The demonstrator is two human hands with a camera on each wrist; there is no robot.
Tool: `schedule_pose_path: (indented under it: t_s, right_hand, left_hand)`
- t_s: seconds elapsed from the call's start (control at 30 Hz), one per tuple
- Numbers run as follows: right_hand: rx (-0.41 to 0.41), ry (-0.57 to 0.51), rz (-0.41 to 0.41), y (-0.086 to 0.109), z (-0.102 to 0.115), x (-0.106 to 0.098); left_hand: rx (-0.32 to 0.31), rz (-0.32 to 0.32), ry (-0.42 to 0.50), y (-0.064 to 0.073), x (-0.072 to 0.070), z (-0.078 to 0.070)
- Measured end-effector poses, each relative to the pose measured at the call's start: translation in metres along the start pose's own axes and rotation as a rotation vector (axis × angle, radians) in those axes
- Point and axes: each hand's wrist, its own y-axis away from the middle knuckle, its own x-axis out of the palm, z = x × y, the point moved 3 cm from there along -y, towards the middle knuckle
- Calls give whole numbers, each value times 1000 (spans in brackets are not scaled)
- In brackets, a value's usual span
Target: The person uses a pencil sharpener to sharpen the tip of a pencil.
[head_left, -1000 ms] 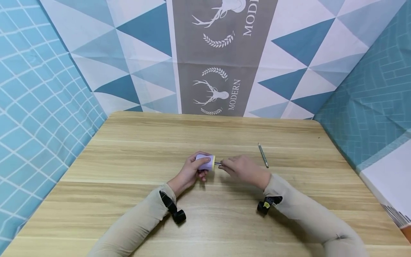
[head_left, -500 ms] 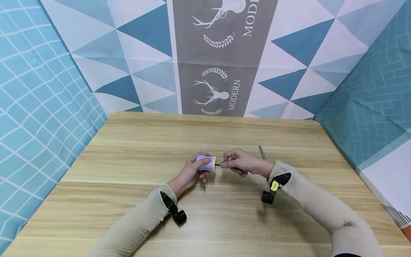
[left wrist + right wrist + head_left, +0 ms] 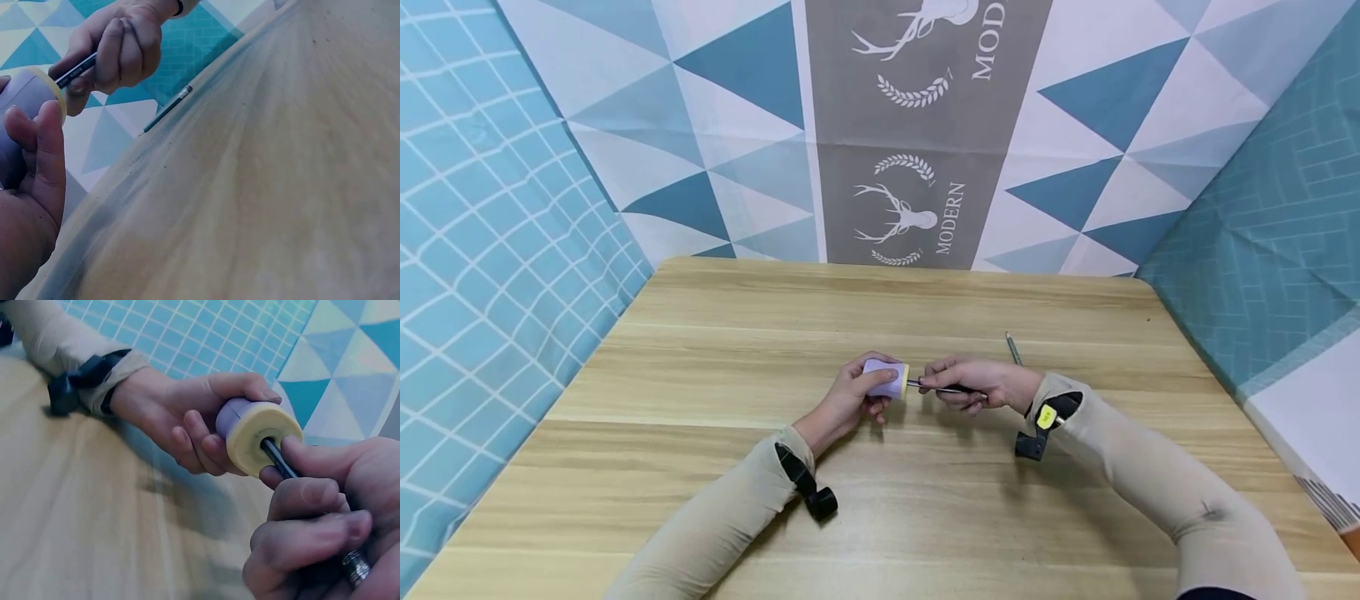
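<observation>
In the head view my left hand (image 3: 844,407) grips a small purple pencil sharpener (image 3: 882,378), its thumb on top and its yellow end facing right. A dark pencil (image 3: 279,457) has its front end in the hole of that yellow face, seen in the right wrist view. My right hand (image 3: 973,382) pinches the pencil a short way from the hole, and the shaft runs back under the curled fingers. A silvery band (image 3: 356,569) shows at the pencil's rear. The pencil's tip is hidden inside the sharpener. Both hands are held above the wooden table (image 3: 737,350).
A second, green pencil (image 3: 1013,348) lies on the table beyond my right wrist, partly covered by it in the head view. Patterned cloth hangs behind the table and at both sides. A white object (image 3: 1311,417) stands by the right edge.
My right hand has turned at the wrist and re-gripped the pencil, so more of the shaft now shows. The sharpener and my left hand have hardly moved.
</observation>
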Motion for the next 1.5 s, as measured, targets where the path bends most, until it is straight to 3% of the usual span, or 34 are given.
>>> schedule_pose_path:
  t_s: [0.13, 0.23, 0.5, 0.63, 0.83, 0.97, 1.03, 1.13, 1.5]
  right_hand:
    - [-14, 258, -81, 2, 8, -2]
    - [-89, 490, -159, 9, 17, -3]
    - [-628, 1135, -392, 28, 26, 16]
    - [-838, 1418, -473, 25, 18, 25]
    - [-1157, 1754, -602, 16, 9, 31]
    - [-1285, 1966, -695, 11, 6, 32]
    - [-1293, 1984, -697, 9, 7, 32]
    - [-1233, 1876, -648, 6, 7, 31]
    - [-706, 1013, -363, 2, 20, 23]
  left_hand:
    - [-12, -5, -6, 0, -1, -2]
    - [-10, -5, -4, -1, -2, -2]
    - [-12, -29, 19, -3, -3, 1]
    - [-11, -54, 25, -4, -3, 1]
    - [-13, -56, 30, -4, -3, 1]
    - [-21, -56, 39, -5, -3, 2]
    - [-30, -62, 46, -5, -4, 3]
    - [-38, -72, 47, -5, -4, 5]
    - [-54, -52, 8, -3, -2, 5]
